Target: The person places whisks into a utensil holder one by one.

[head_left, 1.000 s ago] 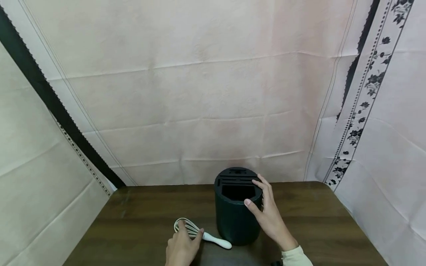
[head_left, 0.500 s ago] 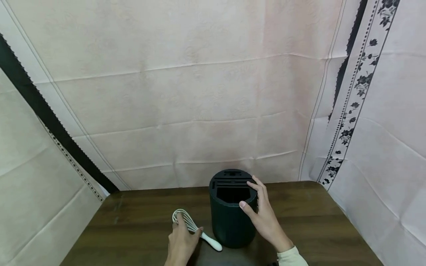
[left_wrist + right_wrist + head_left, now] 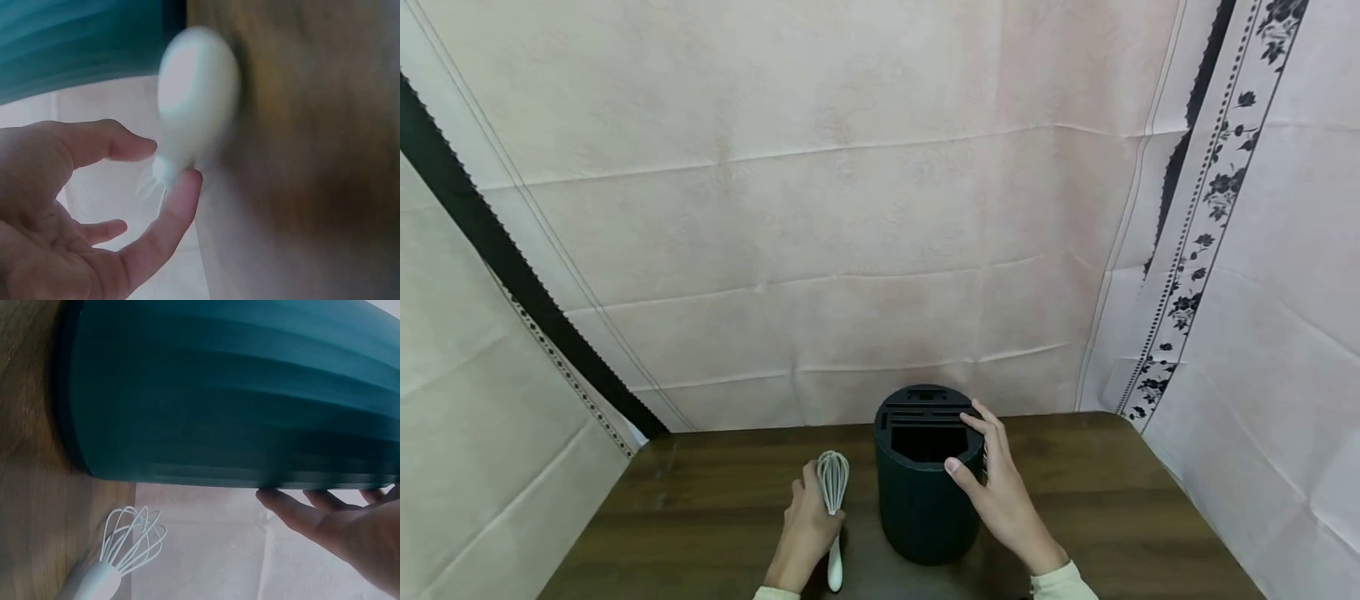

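A small white whisk [image 3: 833, 483] stands slanted over the table, its wire loops pointing away and its handle [image 3: 835, 567] toward the near edge. Around the neck of the whisk, my left hand [image 3: 808, 521] pinches with thumb and fingertip; the left wrist view shows the rounded handle end [image 3: 199, 87] close to the wood. A dark green round utensil holder [image 3: 925, 517] with a slotted top stands upright to the right of the whisk. My right hand [image 3: 1003, 492] rests against the holder's right side and rim, thumb at the front edge, fingers fairly straight.
The brown wooden table [image 3: 722, 517] extends to both sides of the holder. A pale cloth [image 3: 850, 208] hangs behind it, with further cloth panels at left and right [image 3: 1277, 375].
My left hand has turned the whisk from lying slanted, handle toward the holder, to pointing toward the near edge, a bit farther from the holder. The right hand stays on the holder.
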Demonstrator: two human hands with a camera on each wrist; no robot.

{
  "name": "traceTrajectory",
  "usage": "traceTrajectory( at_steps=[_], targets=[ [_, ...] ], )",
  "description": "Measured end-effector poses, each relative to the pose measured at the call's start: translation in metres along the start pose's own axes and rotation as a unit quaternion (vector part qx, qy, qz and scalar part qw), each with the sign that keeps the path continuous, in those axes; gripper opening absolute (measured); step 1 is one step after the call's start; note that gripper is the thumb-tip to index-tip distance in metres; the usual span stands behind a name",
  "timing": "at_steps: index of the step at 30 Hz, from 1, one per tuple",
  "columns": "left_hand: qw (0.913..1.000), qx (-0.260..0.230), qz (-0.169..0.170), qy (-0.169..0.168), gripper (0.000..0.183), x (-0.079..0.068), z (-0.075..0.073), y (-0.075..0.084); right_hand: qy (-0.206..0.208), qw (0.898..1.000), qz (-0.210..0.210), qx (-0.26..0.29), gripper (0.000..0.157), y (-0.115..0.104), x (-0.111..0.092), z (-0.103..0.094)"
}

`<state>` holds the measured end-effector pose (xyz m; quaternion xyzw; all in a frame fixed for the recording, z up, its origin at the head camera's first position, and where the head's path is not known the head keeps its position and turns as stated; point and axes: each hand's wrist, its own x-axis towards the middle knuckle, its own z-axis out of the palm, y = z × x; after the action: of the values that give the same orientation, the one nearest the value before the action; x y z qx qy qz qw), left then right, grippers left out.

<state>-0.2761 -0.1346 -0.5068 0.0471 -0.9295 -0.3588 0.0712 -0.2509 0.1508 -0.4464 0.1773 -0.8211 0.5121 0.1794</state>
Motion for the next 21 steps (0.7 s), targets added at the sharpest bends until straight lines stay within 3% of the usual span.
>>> traceTrajectory(
  at_steps=[11,18,21],
  targets=[
    [0.9993,-0.017,0.004,-0.032,0.075,0.000,-0.004,-0.015,-0.003,1.000,0.003,-0.027,0.054,0.000,0.001,-0.007],
    [0.9898,-0.089,-0.021,-0.109,0.051,0.000,-0.014,-0.025,-0.032,0.999,-0.014,-0.030,0.047,0.000,0.011,-0.012],
    [0.9862,-0.106,-0.026,-0.125,0.046,0.000,-0.014,-0.027,-0.056,0.998,-0.026,-0.030,0.051,0.000,0.016,-0.017]
  ],
)
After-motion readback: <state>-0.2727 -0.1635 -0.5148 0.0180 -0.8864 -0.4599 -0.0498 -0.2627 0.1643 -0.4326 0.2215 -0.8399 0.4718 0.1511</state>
